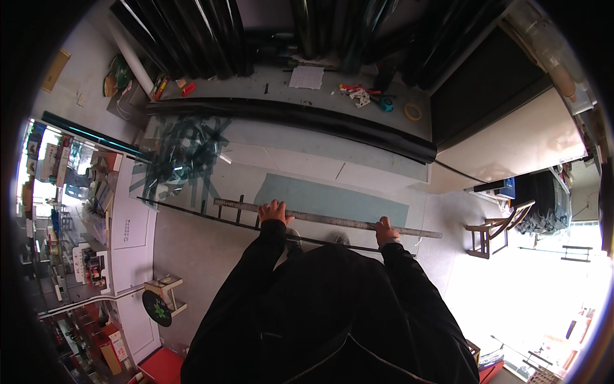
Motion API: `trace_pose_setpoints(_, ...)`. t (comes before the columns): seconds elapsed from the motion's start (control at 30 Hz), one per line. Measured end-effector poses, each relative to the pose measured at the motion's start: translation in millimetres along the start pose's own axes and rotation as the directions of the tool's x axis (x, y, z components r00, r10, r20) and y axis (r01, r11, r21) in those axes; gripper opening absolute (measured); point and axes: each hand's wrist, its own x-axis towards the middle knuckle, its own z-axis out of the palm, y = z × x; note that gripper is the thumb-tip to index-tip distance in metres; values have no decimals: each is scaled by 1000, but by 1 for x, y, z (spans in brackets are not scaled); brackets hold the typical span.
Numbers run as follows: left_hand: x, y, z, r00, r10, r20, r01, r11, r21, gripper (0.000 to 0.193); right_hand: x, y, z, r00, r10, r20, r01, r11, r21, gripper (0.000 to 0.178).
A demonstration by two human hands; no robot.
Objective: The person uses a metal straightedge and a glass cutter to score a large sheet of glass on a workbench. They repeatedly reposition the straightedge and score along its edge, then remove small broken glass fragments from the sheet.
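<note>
A long, worn metal ruler [332, 221] lies crosswise in front of me, over the near edge of a flat blue-green sheet of film [313, 195]. The sheet rests on a glass-topped table [240, 171]. Near the ruler's left part, my left hand [274, 212] is closed over it, fingers bent across the far side. Toward its right end, my right hand [386, 232] grips it as well. The undersides of both hands are hidden.
Tangled dark film strips [182, 157] heap at the table's left. A long black roll [288, 115] lies across its back. Behind it are a blue tape measure [385, 104], a tape ring [412, 112] and a paper sheet [307, 77]. A wooden chair [499, 229] stands right, a stool [165, 299] left.
</note>
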Motion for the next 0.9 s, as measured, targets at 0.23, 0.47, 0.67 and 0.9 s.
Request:
trace_pose_setpoints(0.23, 5, 0, 1, 1000, -6, 14, 6, 1000, 5, 59, 2, -1, 0, 999, 7, -33, -6, 1000, 21, 21)
trace_pose_setpoints(0.47, -7, -9, 10, 998, 46, -32, -48, 998, -37, 58, -4, -6, -9, 998, -2, -57, 3, 1000, 23, 18)
trace_pose_setpoints(0.67, -18, -13, 24, 999, 41, -17, -43, 993, -113, 62, -4, -7, -10, 999, 0, -43, 1, 1000, 24, 18)
trace_pose_setpoints(0.9, -24, -16, 40, 999, 32, -9, -33, 981, -192, 66, -2, -6, -7, 1000, 25, 7, -25, 1000, 1, 20)
